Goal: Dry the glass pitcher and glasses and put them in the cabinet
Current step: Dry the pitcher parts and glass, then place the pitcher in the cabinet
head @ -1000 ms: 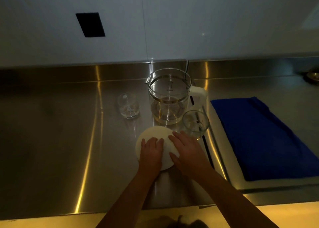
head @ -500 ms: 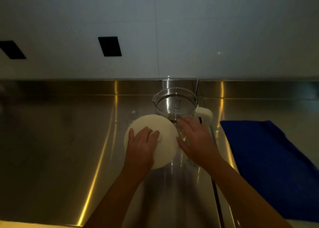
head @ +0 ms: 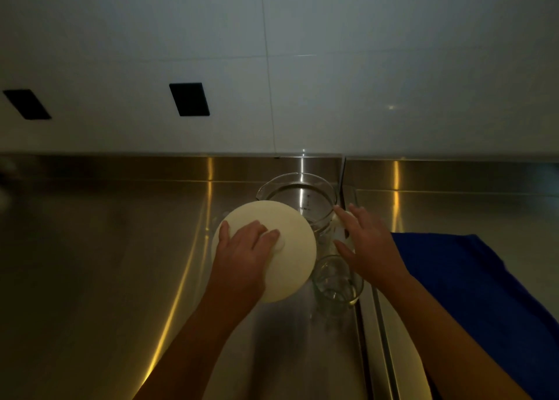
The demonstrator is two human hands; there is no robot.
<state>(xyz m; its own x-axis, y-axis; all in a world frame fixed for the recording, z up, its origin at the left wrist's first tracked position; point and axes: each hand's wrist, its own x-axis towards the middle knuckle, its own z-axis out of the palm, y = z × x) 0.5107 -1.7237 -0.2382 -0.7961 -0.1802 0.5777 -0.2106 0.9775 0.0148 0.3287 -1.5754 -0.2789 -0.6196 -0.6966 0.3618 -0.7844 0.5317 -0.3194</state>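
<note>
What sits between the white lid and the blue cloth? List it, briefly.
Head view: between white lid and blue cloth come the right hand, at the handle of the glass pitcher, and nearer the camera a clear glass upright on the steel counter.

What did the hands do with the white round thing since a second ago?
The left hand lifted the white lid off the counter and holds it. The right hand let go and moved to the pitcher handle. Pitcher, glass and blue cloth stayed.

wall (head: 378,66): white tiles, two black panels (head: 189,99) | counter (head: 90,263): stainless steel | light: dim
</note>
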